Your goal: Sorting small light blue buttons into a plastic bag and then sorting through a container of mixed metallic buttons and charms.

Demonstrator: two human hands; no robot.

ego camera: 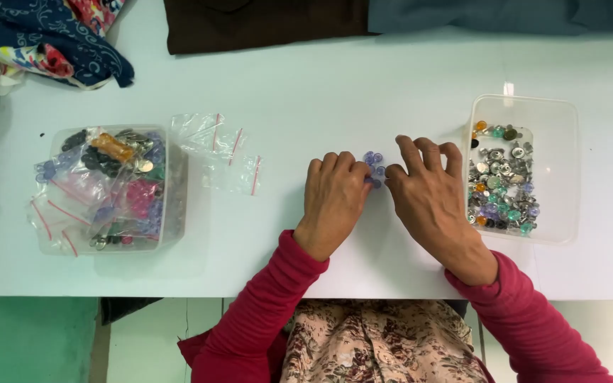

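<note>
Several blue buttons (pixel 372 169) lie between both hands' fingers (pixel 396 174).

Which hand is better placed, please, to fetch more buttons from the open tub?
The right hand, I would judge. It lies right beside the open tub of loose buttons, while the left hand lies farther away, on the far side of the small blue buttons between both hands' fingertips.

I see my left hand (pixel 333 193) and right hand (pixel 428 191) bare, both arms in long crimson sleeves (pixel 264 312), with a beige floral garment (pixel 377 344) over my lap.
</note>
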